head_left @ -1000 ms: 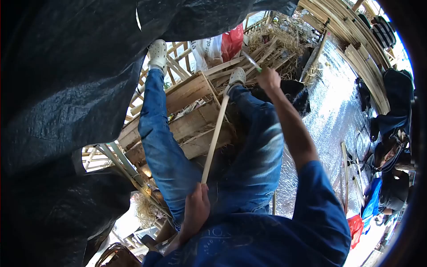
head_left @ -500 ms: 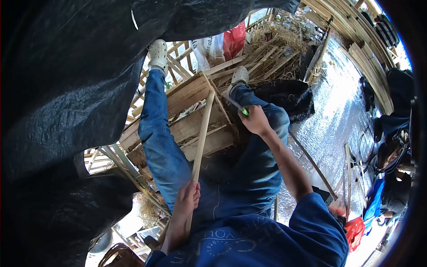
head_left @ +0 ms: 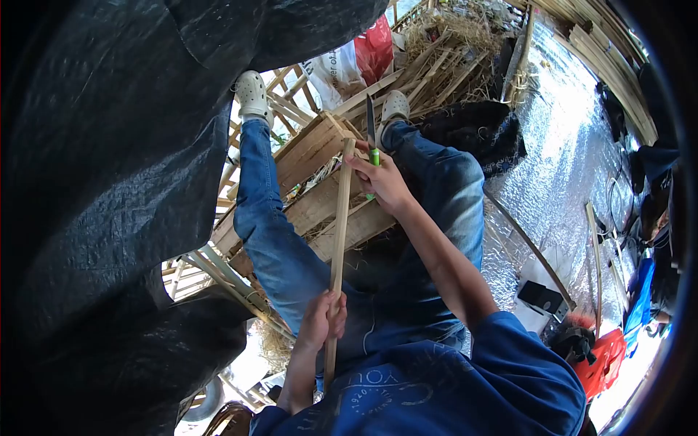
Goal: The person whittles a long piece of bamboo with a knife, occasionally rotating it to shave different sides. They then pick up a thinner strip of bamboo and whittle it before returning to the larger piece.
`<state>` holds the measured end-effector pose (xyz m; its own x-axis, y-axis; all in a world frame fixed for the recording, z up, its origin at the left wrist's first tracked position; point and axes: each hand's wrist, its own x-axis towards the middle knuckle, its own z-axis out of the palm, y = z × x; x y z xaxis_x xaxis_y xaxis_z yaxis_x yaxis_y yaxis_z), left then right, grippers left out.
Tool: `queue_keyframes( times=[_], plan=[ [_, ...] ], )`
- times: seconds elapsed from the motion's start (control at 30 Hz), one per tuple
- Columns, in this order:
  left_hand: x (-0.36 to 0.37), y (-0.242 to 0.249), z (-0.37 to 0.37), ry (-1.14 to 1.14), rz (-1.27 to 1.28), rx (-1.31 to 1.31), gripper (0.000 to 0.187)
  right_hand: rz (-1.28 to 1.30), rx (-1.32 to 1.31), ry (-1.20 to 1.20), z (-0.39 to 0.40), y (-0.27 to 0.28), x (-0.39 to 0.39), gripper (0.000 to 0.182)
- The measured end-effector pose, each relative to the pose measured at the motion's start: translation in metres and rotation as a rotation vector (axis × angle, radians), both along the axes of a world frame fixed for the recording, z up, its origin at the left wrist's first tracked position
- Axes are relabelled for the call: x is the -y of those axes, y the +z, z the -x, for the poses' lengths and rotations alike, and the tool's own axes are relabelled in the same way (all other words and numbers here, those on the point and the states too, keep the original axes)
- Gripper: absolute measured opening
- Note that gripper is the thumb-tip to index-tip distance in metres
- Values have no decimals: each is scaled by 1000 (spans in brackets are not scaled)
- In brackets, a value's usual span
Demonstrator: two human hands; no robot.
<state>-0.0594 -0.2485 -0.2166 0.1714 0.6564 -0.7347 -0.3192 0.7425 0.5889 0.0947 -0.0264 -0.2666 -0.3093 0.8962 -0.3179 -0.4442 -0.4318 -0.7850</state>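
Note:
My left hand (head_left: 325, 320) is closed around the lower part of a long pale bamboo strip (head_left: 342, 218), which points up and away from my lap. My right hand (head_left: 383, 180) grips a knife (head_left: 371, 123) by its bright green handle, with the dark blade pointing away from me. Fingers of that same hand touch the strip close to its far end. Beneath the strip's far part, between my legs, stands a wooden crate (head_left: 309, 149) with scraps inside.
Loose wood strips and straw (head_left: 454, 62) are heaped beyond my right foot. A red and white sack (head_left: 372, 51) lies by the crate. Black plastic sheeting (head_left: 123, 160) hangs at left. On the silvery floor sheet (head_left: 560, 138) at right lie a black phone-like object (head_left: 542, 296) and sticks.
My right hand has moved left onto the strip's far end, and the knife has swung to point away from me. The strip is now nearer upright in view.

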Motion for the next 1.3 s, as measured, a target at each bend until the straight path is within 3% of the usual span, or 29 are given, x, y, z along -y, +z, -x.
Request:
queue_keyframes(
  times=[0.17,0.23,0.4,0.63,0.7,0.73,0.8,0.9,1.13,1.2,1.3],
  plan=[
    [-10,3,-11,-95,-103,-143,36,76,-175,13,-19,-6,-7,25],
    [-17,9,-22,-136,-278,-396,36,80,-319,47,-22,-7,-9,13],
    [-29,22,-38,-255,-451,-712,28,123,-469,51,-28,-7,-12,9],
    [-36,21,-43,-253,-546,-839,28,94,-488,42,-35,-10,-15,6],
    [-39,19,-37,-211,-421,-535,27,91,-481,19,-36,-9,-15,9],
    [-41,15,-32,-213,-421,-535,27,84,-452,5,-37,-9,-15,16],
    [-45,5,-22,21,-53,152,26,78,-425,-8,-38,-3,-14,24],
    [-47,-3,-15,-8,-52,302,25,37,-397,28,-40,4,-13,27],
    [-45,-7,-21,56,-4,535,25,42,-386,-6,-42,-3,-14,44],
    [-44,0,-27,62,-58,249,23,59,-384,-22,-41,-1,-14,43],
    [-45,13,-35,72,-143,86,21,48,-401,-15,-42,-6,-16,40]
  ],
)
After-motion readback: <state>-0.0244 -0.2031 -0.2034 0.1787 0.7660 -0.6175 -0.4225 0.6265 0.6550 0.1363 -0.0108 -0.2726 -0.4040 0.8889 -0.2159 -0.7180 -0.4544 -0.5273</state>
